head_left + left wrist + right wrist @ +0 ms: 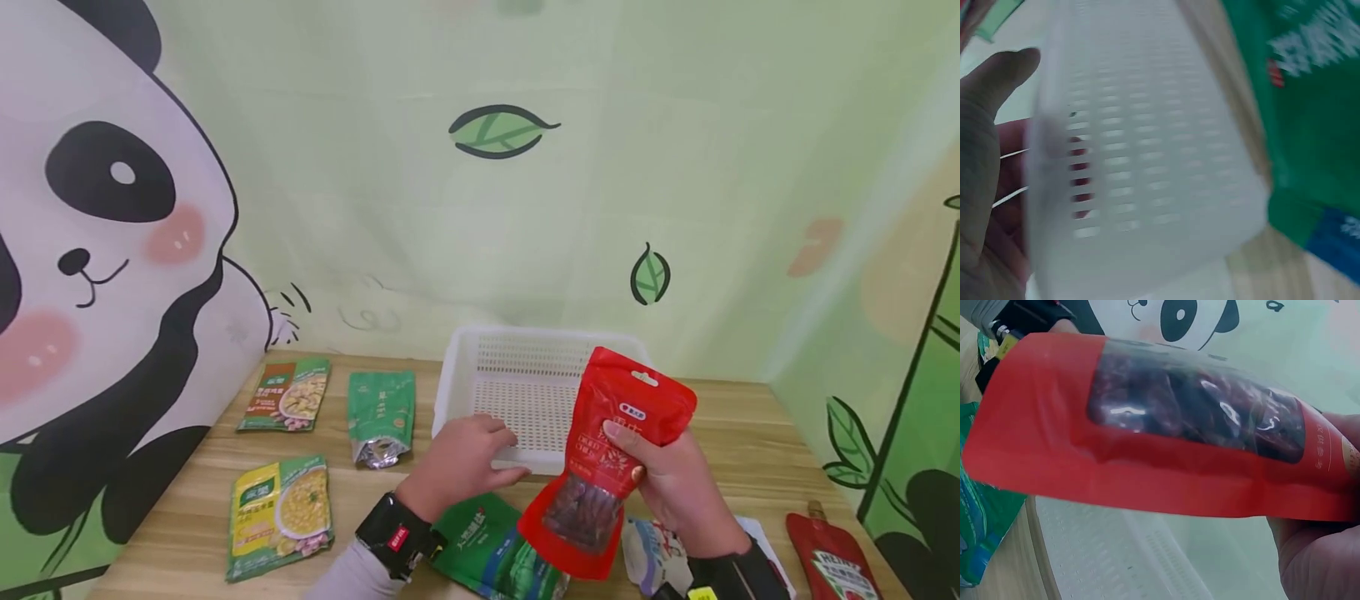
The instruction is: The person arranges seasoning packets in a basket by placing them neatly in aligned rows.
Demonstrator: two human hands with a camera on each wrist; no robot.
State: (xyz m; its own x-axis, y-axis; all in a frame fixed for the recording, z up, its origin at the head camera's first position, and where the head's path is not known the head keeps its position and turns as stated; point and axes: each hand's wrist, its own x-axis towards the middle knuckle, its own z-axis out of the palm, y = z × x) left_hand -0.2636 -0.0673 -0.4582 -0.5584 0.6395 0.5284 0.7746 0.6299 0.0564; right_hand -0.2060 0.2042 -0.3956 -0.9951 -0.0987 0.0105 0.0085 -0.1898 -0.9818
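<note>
My right hand [678,479] grips a red stand-up pouch [600,454], thumb across its printed front. Dark pieces show through the pouch's clear window [1191,406] in the right wrist view. My left hand [468,458] is at the near rim of a white perforated basket [442,392], its fingers loosely bent. In the left wrist view those fingers appear partly through the slots of the basket wall [1166,187], and the thumb [1007,72] lies near the rim; firm contact is unclear. A green pouch [480,533] lies below, between the hands.
Two food packets, one brown and green [281,396], one yellow and green [281,517], lie at left beside a green pouch with a silver end [381,417]. A white printed packet [652,554] is partly hidden by my right arm. A red spouted ketchup pouch [832,554] lies far right.
</note>
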